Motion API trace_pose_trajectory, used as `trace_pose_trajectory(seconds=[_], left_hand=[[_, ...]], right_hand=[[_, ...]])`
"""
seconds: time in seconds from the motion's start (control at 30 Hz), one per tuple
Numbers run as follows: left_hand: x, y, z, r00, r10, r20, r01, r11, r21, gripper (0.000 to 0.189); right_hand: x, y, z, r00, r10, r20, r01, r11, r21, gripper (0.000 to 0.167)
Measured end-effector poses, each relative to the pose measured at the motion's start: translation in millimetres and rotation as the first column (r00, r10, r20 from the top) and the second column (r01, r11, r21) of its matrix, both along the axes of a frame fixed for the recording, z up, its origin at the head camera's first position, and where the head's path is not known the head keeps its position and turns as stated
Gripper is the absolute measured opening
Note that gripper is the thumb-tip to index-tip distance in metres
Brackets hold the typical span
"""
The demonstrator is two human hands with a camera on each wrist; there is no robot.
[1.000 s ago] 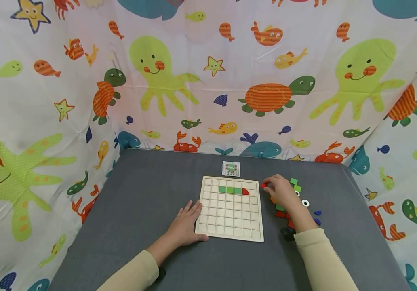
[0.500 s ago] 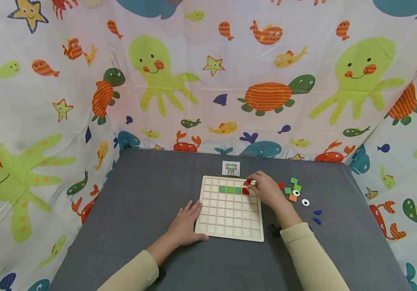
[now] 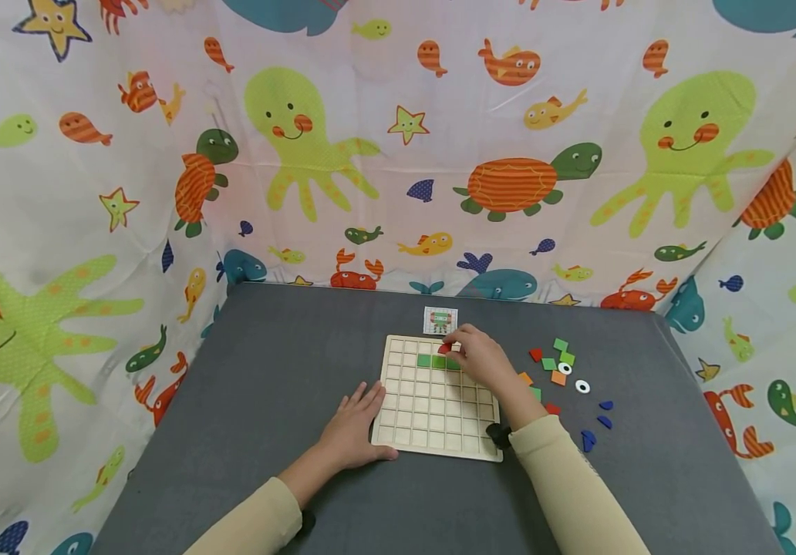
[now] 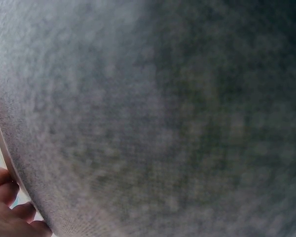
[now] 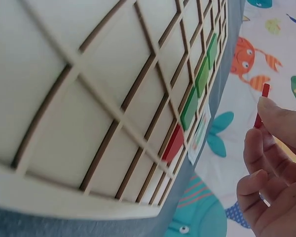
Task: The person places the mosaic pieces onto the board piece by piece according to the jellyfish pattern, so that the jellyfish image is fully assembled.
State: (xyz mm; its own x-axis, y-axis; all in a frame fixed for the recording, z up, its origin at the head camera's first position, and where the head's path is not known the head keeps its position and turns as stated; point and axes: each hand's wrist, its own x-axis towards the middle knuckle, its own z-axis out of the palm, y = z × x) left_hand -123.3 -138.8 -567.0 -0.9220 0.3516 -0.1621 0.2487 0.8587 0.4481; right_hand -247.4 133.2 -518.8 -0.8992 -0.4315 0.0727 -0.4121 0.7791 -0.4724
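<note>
My right hand (image 3: pixel 484 361) pinches a thin red tile (image 5: pixel 265 94) between thumb and finger, over the upper rows of a wooden grid board (image 3: pixel 433 416). Three green tiles (image 3: pixel 424 360) sit side by side in one row of cells. A red quarter-round tile (image 5: pixel 174 144) lies in that same row, visible in the right wrist view but hidden by the hand from the head. My left hand (image 3: pixel 351 432) rests at the board's left edge with fingers spread. Mostly blurred grey cloth fills the left wrist view.
Behind the board lies a small picture card (image 3: pixel 440 319). Right of the board are scattered loose pieces: green squares (image 3: pixel 561 344), orange squares (image 3: pixel 559 378), white rings (image 3: pixel 582 386), red pieces (image 3: pixel 535 354) and blue half-rounds (image 3: pixel 604 422). A sea-animal curtain (image 3: pixel 398 154) hangs behind the grey table (image 3: pixel 287 347).
My right hand has carried the red tile leftward from beside the loose pieces to over the board's upper rows. The left hand has stayed in place.
</note>
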Motion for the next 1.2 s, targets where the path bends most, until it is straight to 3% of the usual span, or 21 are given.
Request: trace_pose_trajectory(seconds=[0.37,0.57,0.9,1.2], left_hand=[[-1.3,0.5,-2.4,1.000,0.004,0.002,-0.004,1.000,-0.016,0.116],[-0.9,0.3,-1.1,1.000,0.000,-0.002,0.000,1.000,-0.002,0.115],[-1.3,0.1,-0.5,1.000,0.006,-0.007,-0.006,1.000,-0.019,0.115],[0.0,-0.2,1.1,1.000,-0.003,-0.017,0.003,1.000,0.000,0.114]], right_hand=[[-6.0,-26.7,-3.1,0.999,0.047,0.011,-0.047,0.999,-0.012,0.020],[-10.1,-37.9,-11.2,0.998,0.032,0.061,-0.030,0.999,-0.027,0.021],[-15.1,-55.3,-16.9,0.998,0.035,0.049,-0.035,0.999,-0.005,0.020],[-19.7,-67.9,-22.1,0.988,0.030,0.149,-0.043,0.995,0.088,0.023]])
